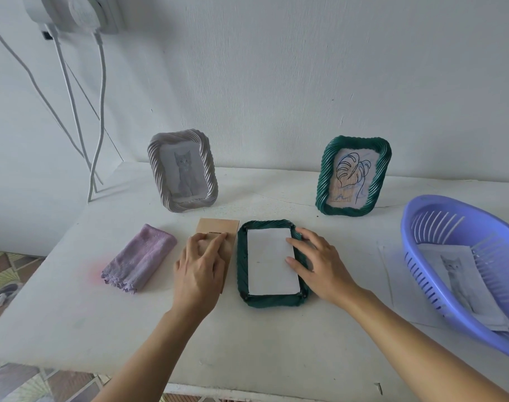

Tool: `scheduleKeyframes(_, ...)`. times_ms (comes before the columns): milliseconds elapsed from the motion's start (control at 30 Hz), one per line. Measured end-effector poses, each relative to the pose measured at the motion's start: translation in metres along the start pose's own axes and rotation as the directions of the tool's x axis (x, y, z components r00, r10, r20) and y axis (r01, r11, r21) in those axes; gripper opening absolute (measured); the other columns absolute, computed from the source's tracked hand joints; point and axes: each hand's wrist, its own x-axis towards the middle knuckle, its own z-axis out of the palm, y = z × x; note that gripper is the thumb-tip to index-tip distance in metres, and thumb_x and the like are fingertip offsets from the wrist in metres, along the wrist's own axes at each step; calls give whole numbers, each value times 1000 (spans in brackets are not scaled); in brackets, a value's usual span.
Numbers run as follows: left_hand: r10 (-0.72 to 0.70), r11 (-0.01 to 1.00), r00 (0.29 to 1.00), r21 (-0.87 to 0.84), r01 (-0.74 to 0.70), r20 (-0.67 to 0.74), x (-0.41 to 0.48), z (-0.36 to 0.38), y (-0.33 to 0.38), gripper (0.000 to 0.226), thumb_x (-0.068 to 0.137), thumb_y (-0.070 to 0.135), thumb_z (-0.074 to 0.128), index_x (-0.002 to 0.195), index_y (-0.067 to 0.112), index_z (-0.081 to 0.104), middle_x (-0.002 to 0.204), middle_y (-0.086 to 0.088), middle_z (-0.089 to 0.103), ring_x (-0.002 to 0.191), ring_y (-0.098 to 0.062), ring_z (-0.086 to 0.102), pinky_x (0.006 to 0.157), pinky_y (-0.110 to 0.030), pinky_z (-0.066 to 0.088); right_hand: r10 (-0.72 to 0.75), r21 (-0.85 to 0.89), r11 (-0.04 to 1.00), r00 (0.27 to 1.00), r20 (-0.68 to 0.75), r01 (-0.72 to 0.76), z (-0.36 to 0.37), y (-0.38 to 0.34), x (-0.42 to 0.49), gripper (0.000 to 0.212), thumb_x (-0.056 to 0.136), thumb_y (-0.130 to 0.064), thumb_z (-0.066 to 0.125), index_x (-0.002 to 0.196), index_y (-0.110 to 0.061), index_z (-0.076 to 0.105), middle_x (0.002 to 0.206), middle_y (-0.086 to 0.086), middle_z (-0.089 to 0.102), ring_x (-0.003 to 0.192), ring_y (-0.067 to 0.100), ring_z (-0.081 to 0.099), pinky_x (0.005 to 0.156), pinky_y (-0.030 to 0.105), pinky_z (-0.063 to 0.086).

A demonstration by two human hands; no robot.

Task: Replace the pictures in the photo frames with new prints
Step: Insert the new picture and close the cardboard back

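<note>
Steadying now: my right hand point(320, 262) lies on the right rim of the dark green twisted-rope photo frame point(269, 300), which is face down in the near middle of the white table point(247, 343). The fingers are gently bent and a little apart, the thumb is on the paper, and nothing is pinched.
Left hand: my left hand point(199, 265) rests on the brown cardboard backing board point(217, 226), just left of that frame. The fingers are loose and the forefinger is stretched to a small tab on the board. I see no grip.
Print: the white rectangular sheet point(272, 261) lies blank side up inside the frame and looks square to its edges.
Step, as I judge: the print is in, and the board must go on top.
Risk, sheet: if my thumb lifts too early, the board may push the sheet crooked or fold a corner.
Risk, frame: pressing on one rim only may tip or slide the frame.
Risk, far side: the pale grey rope frame point(211, 172) at far left and the second green frame point(324, 175) at far right stand upright. A wide arm movement may knock them down.
Beside: a folded lilac cloth point(140, 258) lies left of the board, and a violet plastic basket point(439, 198) with cat prints point(462, 280) is at the right.
</note>
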Motion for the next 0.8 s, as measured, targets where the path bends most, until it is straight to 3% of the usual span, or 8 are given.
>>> scheduleKeyframes(233,-4,982,1000,188,-2,29,2,-1,-4,39,97,31,54,129,55,56,140,-4,41,127,-34,39,90,-49,37,-6,-4,1000,1000,6,6,1,3,1,49,97,-52,50,142,-33,50,156,-9,31,142,11,29,116,36,23)
scheduleKeyframes(333,7,965,999,261,-19,49,3,-3,-8,33,100,42,41,128,56,53,138,-2,42,131,-34,37,91,-51,37,-8,-9,1000,1000,10,8,0,4,2,49,97,-52,49,143,-32,50,156,-9,31,142,11,28,116,35,23)
scheduleKeyframes(567,-7,930,985,363,-56,171,2,-8,-9,53,89,71,22,136,54,41,143,-3,38,135,-32,34,94,-49,35,-21,-4,1000,1000,6,21,2,6,3,49,97,-53,48,142,-33,49,156,-11,31,142,9,30,116,37,25)
scheduleKeyframes(800,-33,932,973,360,-53,229,11,-17,-4,43,97,57,44,138,45,46,148,-7,35,130,-36,36,93,-49,38,-14,5,1000,1000,9,14,2,5,2,49,98,-53,48,143,-34,48,156,-11,30,142,10,29,117,38,25)
